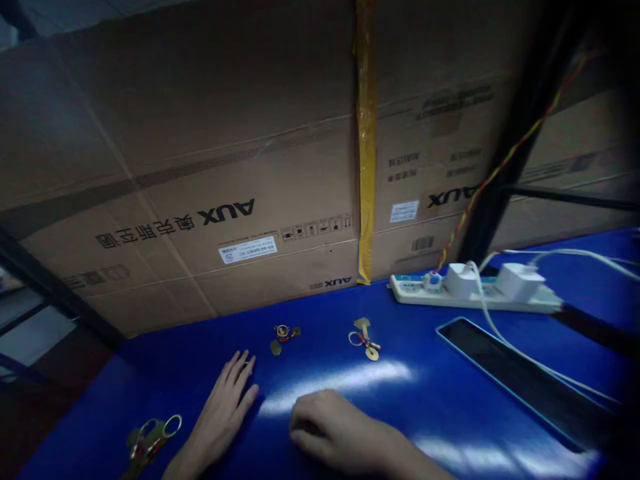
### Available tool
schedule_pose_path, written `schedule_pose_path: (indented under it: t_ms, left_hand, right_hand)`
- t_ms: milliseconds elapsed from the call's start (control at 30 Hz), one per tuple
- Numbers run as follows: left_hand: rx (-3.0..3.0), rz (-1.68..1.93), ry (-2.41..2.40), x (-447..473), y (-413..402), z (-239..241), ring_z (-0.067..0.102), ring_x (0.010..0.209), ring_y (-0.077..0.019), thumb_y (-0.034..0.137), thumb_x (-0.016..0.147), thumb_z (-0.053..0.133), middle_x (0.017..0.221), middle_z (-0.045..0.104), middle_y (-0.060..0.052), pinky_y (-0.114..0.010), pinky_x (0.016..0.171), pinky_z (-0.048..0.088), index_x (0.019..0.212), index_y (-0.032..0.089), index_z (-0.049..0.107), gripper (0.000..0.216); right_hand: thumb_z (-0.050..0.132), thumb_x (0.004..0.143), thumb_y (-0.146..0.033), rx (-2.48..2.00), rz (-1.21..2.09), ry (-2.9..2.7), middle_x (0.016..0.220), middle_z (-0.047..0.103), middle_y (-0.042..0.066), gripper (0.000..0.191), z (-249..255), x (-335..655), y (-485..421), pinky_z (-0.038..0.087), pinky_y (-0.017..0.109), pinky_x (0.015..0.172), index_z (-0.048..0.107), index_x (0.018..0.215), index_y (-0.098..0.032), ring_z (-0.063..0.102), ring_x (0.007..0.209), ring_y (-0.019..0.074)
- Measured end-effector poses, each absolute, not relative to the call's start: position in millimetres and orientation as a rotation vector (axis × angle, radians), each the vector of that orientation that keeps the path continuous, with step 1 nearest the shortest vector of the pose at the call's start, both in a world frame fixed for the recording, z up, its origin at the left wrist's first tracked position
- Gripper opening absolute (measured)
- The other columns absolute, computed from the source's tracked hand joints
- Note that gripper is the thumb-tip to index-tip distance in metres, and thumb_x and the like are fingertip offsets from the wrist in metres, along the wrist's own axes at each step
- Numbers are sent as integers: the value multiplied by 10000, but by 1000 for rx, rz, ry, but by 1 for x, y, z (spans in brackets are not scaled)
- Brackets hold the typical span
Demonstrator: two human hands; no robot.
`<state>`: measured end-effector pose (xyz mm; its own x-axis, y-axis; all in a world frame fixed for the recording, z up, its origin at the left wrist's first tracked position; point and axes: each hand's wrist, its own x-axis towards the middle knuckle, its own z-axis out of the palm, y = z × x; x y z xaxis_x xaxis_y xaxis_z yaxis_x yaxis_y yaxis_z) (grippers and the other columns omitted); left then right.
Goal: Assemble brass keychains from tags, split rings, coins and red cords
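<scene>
My left hand lies flat on the blue tabletop, fingers stretched out, with a ring on one finger. My right hand rests on the table in a loose fist, and nothing shows in the dark hollow between thumb and index finger. Left of my left hand lies a bunch of key rings with metal pieces, partly cut off by the frame's lower edge. Beyond my hands are a small keychain with brass-coloured charms and another keychain with a round disc and a tag. Neither hand touches them.
A large cardboard box with yellow tape stands behind the table. At the right, a white power strip holds plugged-in chargers, with a cable trailing over a dark phone or tablet. A black rack post rises behind the strip.
</scene>
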<state>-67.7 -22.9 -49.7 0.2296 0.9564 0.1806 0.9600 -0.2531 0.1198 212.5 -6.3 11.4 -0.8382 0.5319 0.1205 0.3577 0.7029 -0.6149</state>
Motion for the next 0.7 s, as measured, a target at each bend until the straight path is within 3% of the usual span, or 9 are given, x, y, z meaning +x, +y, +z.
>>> schedule_pose_path:
  t_ms: [167, 267, 367, 467, 600, 700]
  left_hand:
    - [-2798, -241, -1446, 8, -70, -69, 347, 1359, -342, 482, 843, 596, 1527, 286, -86, -506, 1033, 421, 1498, 313, 63, 862]
    - [-2945, -240, -1428, 49, -66, -51, 272, 1396, -330, 492, 854, 575, 1563, 170, -74, -515, 1103, 334, 1503, 281, 57, 857]
    - [-3002, -331, -1442, 63, -54, -24, 241, 1412, -302, 417, 900, 529, 1563, 198, -62, -531, 1119, 305, 1500, 280, 119, 740]
    - [-2988, -469, -1445, 58, -44, -8, 264, 1404, -299, 365, 877, 578, 1533, 297, -72, -566, 1100, 320, 1458, 284, 275, 660]
    - [-2917, -569, -1443, 55, -32, 0, 368, 1348, -270, 299, 905, 547, 1339, 545, -44, -571, 1094, 325, 1224, 294, 560, 319]
    - [-2906, -562, -1308, 60, -27, 2, 457, 1270, -264, 305, 906, 549, 1206, 621, -26, -571, 1081, 335, 1112, 298, 618, 217]
  right_hand:
    - [452, 930, -237, -834, 610, -2629, 871, 682, 36, 181, 16, 224, 6, 393, 247, 684, 623, 898, -188, 607, 803, 174]
    - [418, 942, -218, -965, 460, -2605, 844, 665, 41, 211, 19, 236, 21, 379, 252, 666, 606, 853, -183, 604, 784, 175]
    - [411, 944, -202, -1041, 418, -2570, 844, 665, 43, 220, 20, 247, 33, 378, 246, 672, 606, 844, -179, 609, 785, 167]
    - [415, 945, -204, -1106, 408, -2532, 843, 670, 42, 222, 20, 257, 40, 374, 239, 656, 609, 838, -183, 608, 771, 159]
    - [419, 941, -207, -1129, 389, -2489, 852, 672, 47, 212, 19, 263, 44, 380, 240, 663, 613, 857, -185, 611, 780, 162]
    - [434, 935, -211, -1134, 395, -2478, 853, 674, 48, 198, 17, 264, 45, 388, 243, 672, 613, 854, -187, 616, 782, 167]
